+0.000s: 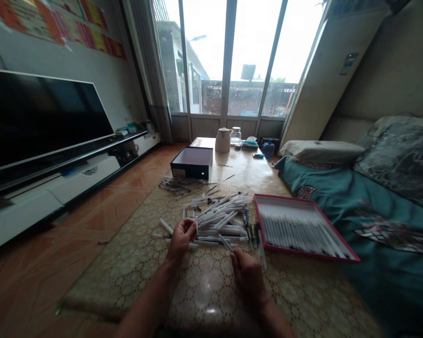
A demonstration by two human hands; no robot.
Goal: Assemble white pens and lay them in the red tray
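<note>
A loose heap of white pen barrels [218, 218] lies in the middle of the low table [204, 281]. My left hand [182, 237] is curled at the heap's near left edge, fingers closed on a white pen barrel [193, 226]. My right hand [247, 273] rests on the table just in front of the heap, fingers bent around a thin pen part [226, 242] that points toward the heap. A red-rimmed tray [268, 199] at the right holds a neat row of assembled pens [299, 230].
A dark open box [192, 162] stands farther back with a small pile of thin refills [178, 186] beside it. A white kettle [223, 140] and jar [236, 135] stand at the far end. A television [38, 117] is at left, a teal-covered sofa [391, 244] at right.
</note>
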